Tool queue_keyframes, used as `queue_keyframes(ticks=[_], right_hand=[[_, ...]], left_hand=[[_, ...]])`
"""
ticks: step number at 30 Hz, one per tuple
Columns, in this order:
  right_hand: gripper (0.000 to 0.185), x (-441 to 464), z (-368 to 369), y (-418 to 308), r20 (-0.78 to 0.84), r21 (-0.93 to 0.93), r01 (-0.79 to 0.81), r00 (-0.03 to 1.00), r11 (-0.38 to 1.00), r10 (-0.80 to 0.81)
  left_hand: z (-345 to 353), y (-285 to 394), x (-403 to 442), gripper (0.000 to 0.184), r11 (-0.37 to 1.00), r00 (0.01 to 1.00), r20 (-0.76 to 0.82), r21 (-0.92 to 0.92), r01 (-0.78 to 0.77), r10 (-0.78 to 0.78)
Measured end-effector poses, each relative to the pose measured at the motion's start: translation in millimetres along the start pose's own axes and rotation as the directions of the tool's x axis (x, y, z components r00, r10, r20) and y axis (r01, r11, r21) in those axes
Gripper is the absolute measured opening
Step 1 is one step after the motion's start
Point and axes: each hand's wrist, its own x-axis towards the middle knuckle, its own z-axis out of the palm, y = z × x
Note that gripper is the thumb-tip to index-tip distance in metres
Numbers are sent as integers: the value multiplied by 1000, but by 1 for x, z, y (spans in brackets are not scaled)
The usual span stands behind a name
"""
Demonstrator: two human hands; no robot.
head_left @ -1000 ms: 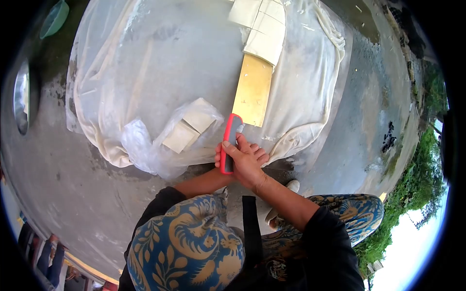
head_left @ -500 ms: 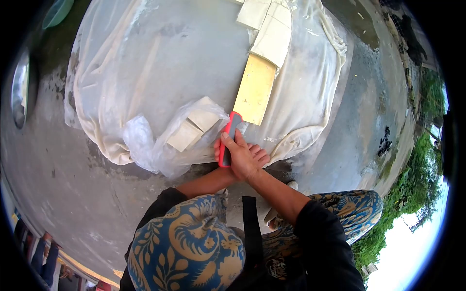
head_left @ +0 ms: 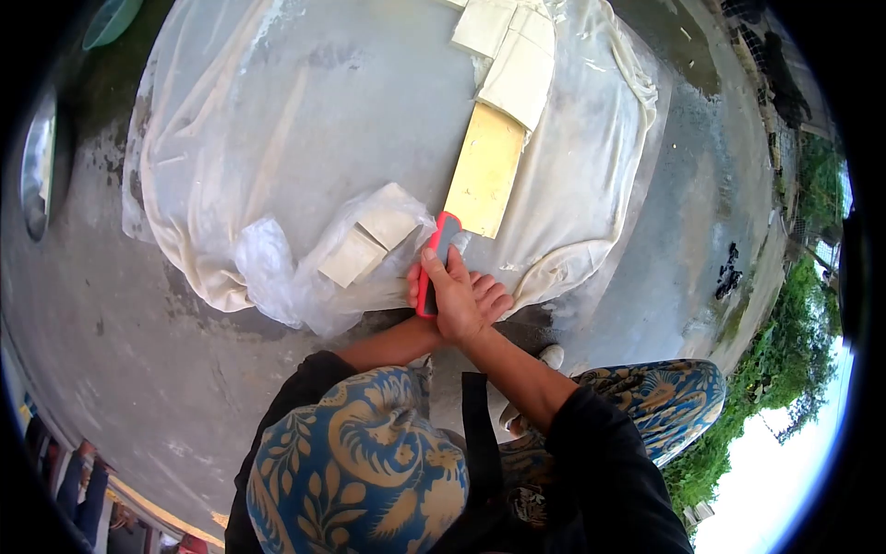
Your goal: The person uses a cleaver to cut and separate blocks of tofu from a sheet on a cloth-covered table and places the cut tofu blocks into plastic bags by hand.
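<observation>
My right hand [head_left: 452, 291] grips the red and grey handle of a cleaver [head_left: 482, 175], thumb along its upper side. The broad, yellowish blade lies flat and points away from me, its far end meeting a row of cream-white slabs [head_left: 517, 78] that look like tofu. My forearms cross at the wrists. The left one passes beneath, and my left hand [head_left: 491, 297] shows curled fingers just right of my right wrist. Whatever those fingers may hold is hidden. Left of the handle, a clear plastic bag [head_left: 318, 263] has cut white slabs [head_left: 353, 257] in or on it.
White cloth [head_left: 586, 231] and plastic sheeting [head_left: 185, 175] cover the low grey surface in front of me. A metal basin [head_left: 39, 171] and a green bowl [head_left: 113, 23] stand at the left. My patterned knees [head_left: 365, 462] are close below my arms.
My hands and the cleaver keep almost the same place. My right sleeve has shifted slightly left, and a little more of a shoe shows.
</observation>
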Motion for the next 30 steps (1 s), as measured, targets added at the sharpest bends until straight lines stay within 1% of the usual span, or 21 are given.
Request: queue_keyframes(ticks=[1,3,5,7,9,11,12,13,14,15,16,18,19,21,24,25,27,28,29,30], right_hand=[[21,-2,1,0,2,-6,6,1000,1000,-6],[20,-3,6,3,-62,45,-63,996,997,65],[20,3,2,-1,-29,34,-39,999,999,40],[20,8,2,-3,-11,27,-26,1000,999,26],[19,12,4,-1,3,76,-10,1000,997,9],[18,15,5,-4,7,71,0,1000,997,-1],[17,15,5,-4,10,65,16,1000,998,-16],[17,15,5,-4,10,65,14,1000,998,-15],[18,14,4,-2,-12,58,30,1000,998,-29],[18,13,3,-2,-33,50,48,998,998,-47],[18,11,-1,-1,-35,50,50,998,998,-48],[19,4,-12,-1,-70,-33,39,997,999,-41],[19,4,-12,-2,-70,-35,40,997,999,-42],[21,3,-12,-4,-64,14,52,997,999,-51],[21,2,-14,-5,-63,-15,43,997,999,-43],[21,2,-14,-6,-63,-13,44,997,999,-45],[21,4,-12,-6,-98,-82,41,994,996,-49],[21,5,-11,-7,-95,-84,41,994,996,-49],[21,5,-9,-7,-98,-89,56,993,994,-65],[21,5,-7,-7,-102,-92,70,992,993,-79]], left_hand=[[-9,2,6,17,1000,1000,-8,-6,15,-15],[-13,3,11,17,1000,999,-18,-6,28,-28],[-11,3,11,17,998,999,-33,61,-20,22],[-16,1,12,18,999,999,-34,30,-34,35],[-19,2,11,19,999,999,-34,-3,-39,39],[-21,2,12,20,997,992,-100,45,-69,74],[-20,1,12,20,997,992,-101,46,-68,72],[-20,1,12,21,993,991,-109,96,-70,81],[-19,2,11,22,987,989,-115,143,-74,91],[-8,-1,6,22,987,989,-115,141,-78,94],[12,-8,-3,17,921,988,70,358,-153,137],[53,-10,-13,13,803,959,251,539,-254,135],[52,-10,-13,13,748,946,290,593,-298,147],[45,-8,-10,12,709,945,285,633,-313,162],[29,-4,-2,11,757,963,210,598,-263,169],[27,-3,-1,11,748,963,208,609,-264,171],[29,-4,-2,11,638,949,269,704,-311,167],[33,-3,-3,11,501,931,334,787,-360,145],[37,-2,-2,11,314,907,409,852,-418,98],[40,0,-2,12,136,875,483,865,-484,44]])
